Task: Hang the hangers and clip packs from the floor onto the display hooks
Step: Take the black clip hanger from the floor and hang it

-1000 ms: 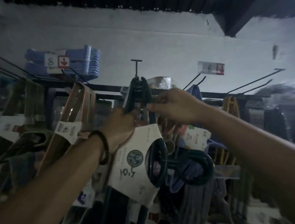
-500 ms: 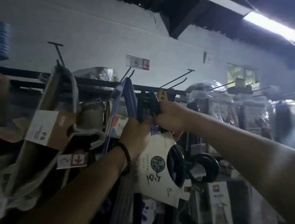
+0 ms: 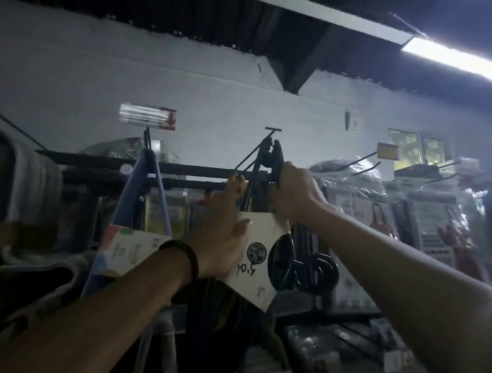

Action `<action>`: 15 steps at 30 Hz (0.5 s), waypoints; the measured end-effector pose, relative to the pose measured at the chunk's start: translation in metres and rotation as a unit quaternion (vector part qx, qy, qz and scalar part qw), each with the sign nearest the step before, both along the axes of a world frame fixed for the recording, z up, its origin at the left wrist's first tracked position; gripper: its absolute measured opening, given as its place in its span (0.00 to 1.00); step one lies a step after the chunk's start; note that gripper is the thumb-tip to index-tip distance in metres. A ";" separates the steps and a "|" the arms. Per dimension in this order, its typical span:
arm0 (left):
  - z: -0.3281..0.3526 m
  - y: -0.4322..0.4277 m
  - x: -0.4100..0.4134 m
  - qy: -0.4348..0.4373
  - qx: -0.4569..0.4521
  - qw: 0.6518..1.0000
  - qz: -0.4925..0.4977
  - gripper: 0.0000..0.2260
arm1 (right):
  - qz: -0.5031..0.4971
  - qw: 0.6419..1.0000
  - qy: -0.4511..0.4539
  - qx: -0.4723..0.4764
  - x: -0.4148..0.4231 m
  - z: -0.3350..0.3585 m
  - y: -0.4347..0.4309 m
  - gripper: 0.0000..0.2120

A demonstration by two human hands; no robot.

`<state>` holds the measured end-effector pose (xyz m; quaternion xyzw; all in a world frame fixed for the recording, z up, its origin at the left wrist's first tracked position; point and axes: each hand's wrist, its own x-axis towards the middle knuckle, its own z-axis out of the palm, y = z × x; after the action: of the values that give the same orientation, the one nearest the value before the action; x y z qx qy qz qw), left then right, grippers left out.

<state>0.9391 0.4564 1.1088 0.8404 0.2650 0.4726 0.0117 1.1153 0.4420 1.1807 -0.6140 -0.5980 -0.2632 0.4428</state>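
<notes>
Two hands and one hanger pack (image 3: 255, 257), raised before a wall rack. The left hand (image 3: 220, 234), with one dark bracelet (image 3: 186, 255) on its wrist, held the pack at the upper left of its card sleeve, thumb laid across the card's front. The right hand (image 3: 294, 193) was curled round the dark hanger necks just below their hooked tops.

The pack was a bundle of dark hangers bound by one white card sleeve. The sleeve bore one round green emblem, a handwritten mark and a printed 5. Dark looped parts showed at its right edge. How many hangers it held could not be counted. Its hooked tops stood at the T-shaped tip of one display hook (image 3: 268, 132); whether they were already over the wire could not be told.

To the left, one blue hanger pack (image 3: 147, 184) hung from the rail (image 3: 181, 168) beneath one price tag (image 3: 147, 116). Two bare wire hooks (image 3: 361, 161) jutted out just right of the right hand; those farther right were too blurred to count. One strip light (image 3: 460, 60) glowed overhead.
</notes>
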 end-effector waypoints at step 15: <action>0.028 0.076 0.037 0.175 0.122 0.951 0.222 0.47 | 0.039 0.999 0.009 0.033 0.025 0.028 0.093 0.09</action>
<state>0.9756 0.5320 1.1371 0.8253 0.3829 0.3370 -0.2423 1.1405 0.5350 1.2083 -0.5778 -0.6085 -0.2592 0.4781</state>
